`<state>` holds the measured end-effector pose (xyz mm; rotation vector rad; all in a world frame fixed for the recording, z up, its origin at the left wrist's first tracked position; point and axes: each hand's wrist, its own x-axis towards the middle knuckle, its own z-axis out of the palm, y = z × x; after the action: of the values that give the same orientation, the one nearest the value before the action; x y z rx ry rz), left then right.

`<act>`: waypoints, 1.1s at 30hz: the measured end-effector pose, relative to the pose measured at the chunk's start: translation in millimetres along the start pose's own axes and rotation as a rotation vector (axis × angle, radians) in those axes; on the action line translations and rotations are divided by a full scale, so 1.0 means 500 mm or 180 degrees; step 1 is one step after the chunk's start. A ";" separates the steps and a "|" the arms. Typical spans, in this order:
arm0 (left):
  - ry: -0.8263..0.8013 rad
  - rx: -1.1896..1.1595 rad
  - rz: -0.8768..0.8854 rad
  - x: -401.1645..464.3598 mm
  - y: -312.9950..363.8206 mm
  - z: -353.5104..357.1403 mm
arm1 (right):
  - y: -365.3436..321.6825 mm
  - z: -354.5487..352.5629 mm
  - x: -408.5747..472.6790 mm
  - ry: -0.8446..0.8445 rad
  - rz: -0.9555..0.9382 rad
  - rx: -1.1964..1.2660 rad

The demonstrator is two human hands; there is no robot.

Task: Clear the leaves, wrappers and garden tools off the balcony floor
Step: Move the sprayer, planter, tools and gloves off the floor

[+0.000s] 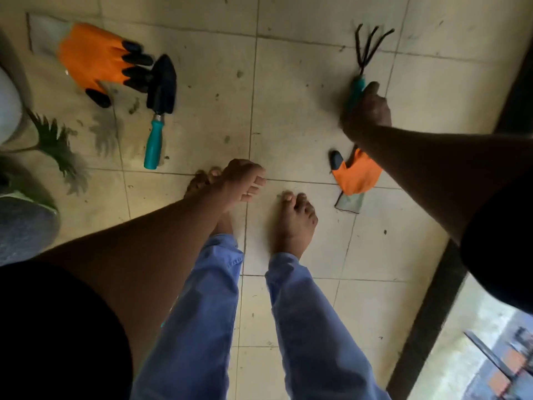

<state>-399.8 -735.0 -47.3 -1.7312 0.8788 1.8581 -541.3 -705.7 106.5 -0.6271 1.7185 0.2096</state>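
One tool is up: my right grip (367, 111) is curled round the hand rake (364, 60). My left grip (245, 179) hangs loose, empty. Next I'd judge the trowel (158, 111) and orange gloves (95, 60) on the floor (288, 96) need collecting.

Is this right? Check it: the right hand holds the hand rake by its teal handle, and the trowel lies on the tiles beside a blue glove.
Not quite. In the head view the glove beside the trowel is orange with black fingertips, not blue. The right hand does hold the hand rake by its teal handle.
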 end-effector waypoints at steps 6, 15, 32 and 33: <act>-0.0023 -0.0045 0.0096 -0.016 0.016 0.000 | 0.099 0.211 0.100 0.0283 0.0387 -0.0765; 0.0350 -0.1385 0.0302 -0.066 0.068 -0.066 | -0.044 0.090 0.220 -0.0055 -0.0014 0.1651; 0.1322 -0.1831 -0.0248 -0.034 -0.213 -0.311 | -0.303 0.332 0.397 0.0267 -0.1466 -0.0956; 0.1315 -0.1874 -0.0288 -0.033 -0.223 -0.318 | -0.319 0.349 0.415 0.0179 -0.1599 -0.1201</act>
<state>-207.7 -769.1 -49.0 -2.5270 0.3833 1.8428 -336.3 -819.2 -103.4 -1.3292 1.5281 0.1599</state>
